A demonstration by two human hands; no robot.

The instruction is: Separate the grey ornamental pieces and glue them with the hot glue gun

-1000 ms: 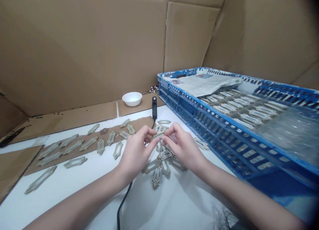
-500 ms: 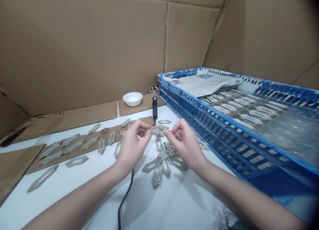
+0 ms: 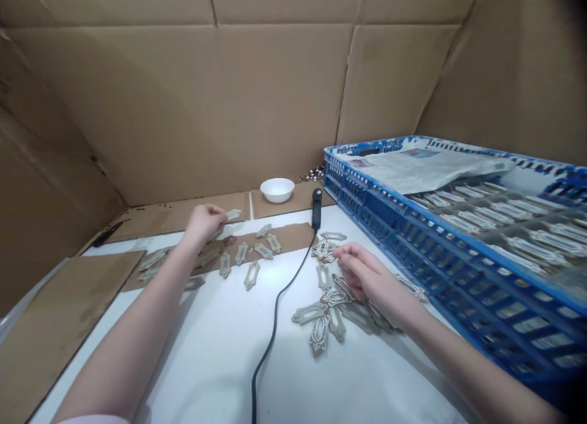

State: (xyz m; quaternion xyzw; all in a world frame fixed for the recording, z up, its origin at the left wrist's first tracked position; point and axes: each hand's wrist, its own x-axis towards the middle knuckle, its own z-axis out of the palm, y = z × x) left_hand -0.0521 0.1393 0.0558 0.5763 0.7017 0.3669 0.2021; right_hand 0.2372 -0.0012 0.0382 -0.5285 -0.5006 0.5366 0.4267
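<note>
From my distant seat I am looking through the head camera at two bare hands working over a white worktop (image 3: 220, 350). The left hand (image 3: 205, 224) is stretching forward to the far side, its fingers pinching one end of a small, pale, elongated frame (image 3: 233, 214). The frame is pointing to the right, appearing just in front of the cardboard along the back edge; I cannot tell whether it is touching anything below.

The right hand (image 3: 371, 283) is hovering palm down, fingers partly curled, over a loose pile of frames (image 3: 334, 297), some of them showing white scrolled outlines. Its fingertips are coming close to the pile's far end, but I cannot tell whether they are gripping anything.

Around and below the left arm, more plain frames (image 3: 252, 275) are lying scattered, some on a brown cardboard strip (image 3: 298, 237), some on bare white. Between the hands, a black handheld device (image 3: 316, 210) is trailing a black cord (image 3: 275, 317) toward the near edge. A white bowl (image 3: 277, 194) is sitting at the back. On the right, a blue crate (image 3: 389, 213) is holding rows of similar frames (image 3: 490, 215), partly covered by a pale sheet (image 3: 413, 170).
</note>
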